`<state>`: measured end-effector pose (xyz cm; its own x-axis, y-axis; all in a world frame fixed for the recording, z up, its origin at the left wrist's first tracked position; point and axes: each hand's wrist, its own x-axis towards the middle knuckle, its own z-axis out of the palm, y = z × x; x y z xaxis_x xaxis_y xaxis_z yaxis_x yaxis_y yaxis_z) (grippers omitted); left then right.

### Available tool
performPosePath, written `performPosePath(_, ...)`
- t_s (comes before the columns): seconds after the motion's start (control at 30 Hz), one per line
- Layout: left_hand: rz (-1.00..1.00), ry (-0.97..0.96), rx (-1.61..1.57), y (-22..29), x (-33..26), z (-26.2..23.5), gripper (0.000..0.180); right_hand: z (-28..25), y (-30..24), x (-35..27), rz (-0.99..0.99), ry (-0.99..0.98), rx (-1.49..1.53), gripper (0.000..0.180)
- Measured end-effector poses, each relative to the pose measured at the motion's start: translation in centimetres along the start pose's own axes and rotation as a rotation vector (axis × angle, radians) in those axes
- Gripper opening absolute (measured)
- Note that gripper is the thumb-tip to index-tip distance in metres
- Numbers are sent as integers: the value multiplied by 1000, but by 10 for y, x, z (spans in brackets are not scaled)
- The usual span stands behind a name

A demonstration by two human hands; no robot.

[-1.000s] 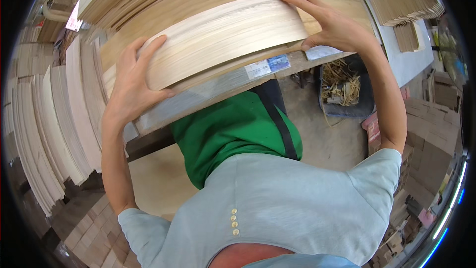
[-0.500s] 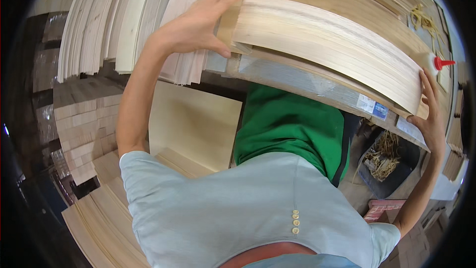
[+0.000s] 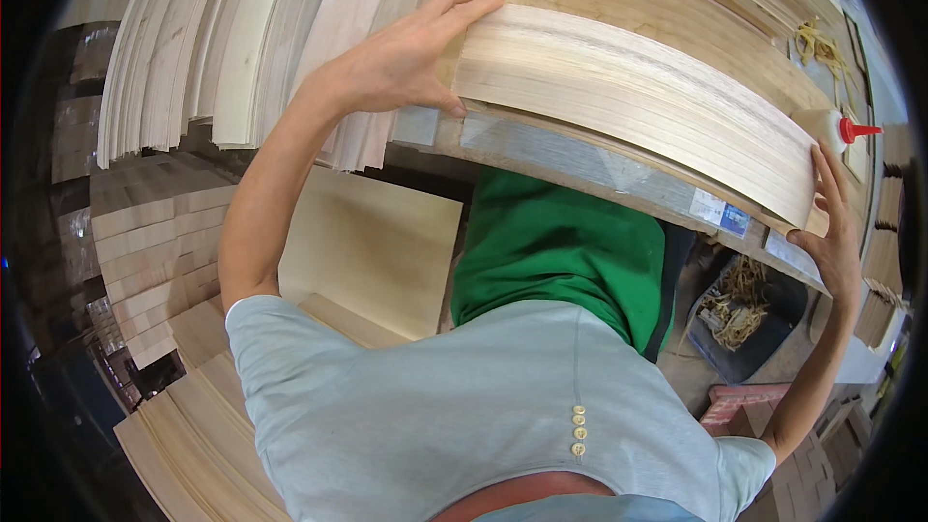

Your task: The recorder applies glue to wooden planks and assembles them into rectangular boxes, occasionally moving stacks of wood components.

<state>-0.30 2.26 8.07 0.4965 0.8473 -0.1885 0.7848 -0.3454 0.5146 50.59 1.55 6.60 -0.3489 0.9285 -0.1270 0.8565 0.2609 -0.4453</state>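
A long, pale wooden board [image 3: 628,97] lies lengthwise near the front edge of the bench, over a browner board [image 3: 619,0] that shows behind it. At the pale board's left end is my left hand [image 3: 401,58], its fingers on the far corner and its thumb at the near corner. My right hand [image 3: 833,222] grips the right end, fingers along the end edge and thumb at the near corner. Just beyond that hand is a white glue bottle [image 3: 820,126] with a red nozzle.
Stacked thin wooden boards [image 3: 242,48] fill the bench's left side. Yellowish strips [image 3: 822,46] lie at the far right. Below the bench stand a dark bin [image 3: 749,329] holding strips and a pale panel [image 3: 372,246]. Stacked wood pieces [image 3: 159,251] are at the left.
My left hand has moved right and closed onto the board's left end. The board's near edge has come down, narrowing the gap under it. My right hand stays at the right end.
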Motion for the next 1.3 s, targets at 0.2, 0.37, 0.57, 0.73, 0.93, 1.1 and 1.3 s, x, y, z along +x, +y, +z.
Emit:
performPosePath(0.2, 69, 58, 7, -6, -3, 6, 107, -3, -10, -1, -1, -20, 28, 108)
performPosePath(0.37, -50, 18, -271, 2, -12, 8, 114, -3, -20, -3, -66, -30, -6, 105)
performPosePath(0.57, -262, 229, -736, -8, -25, 32, 81, 16, 6, -12, 174, 146, 694, 67)
performPosePath(0.73, -365, 372, -1288, 5, 0, 69, 74, 50, 30, -7, 484, 124, 1016, 63)
performPosePath(0.93, -385, 342, -1446, 11, 1, 72, 67, 52, 20, -5, 496, 153, 1043, 64)
performPosePath(1.1, -294, 411, -1494, 3, 2, 77, 67, 47, 17, 0, 444, 113, 1061, 67)
performPosePath(1.3, -424, 297, -1361, -3, -2, 77, 71, 48, 11, 1, 556, 102, 1143, 70)
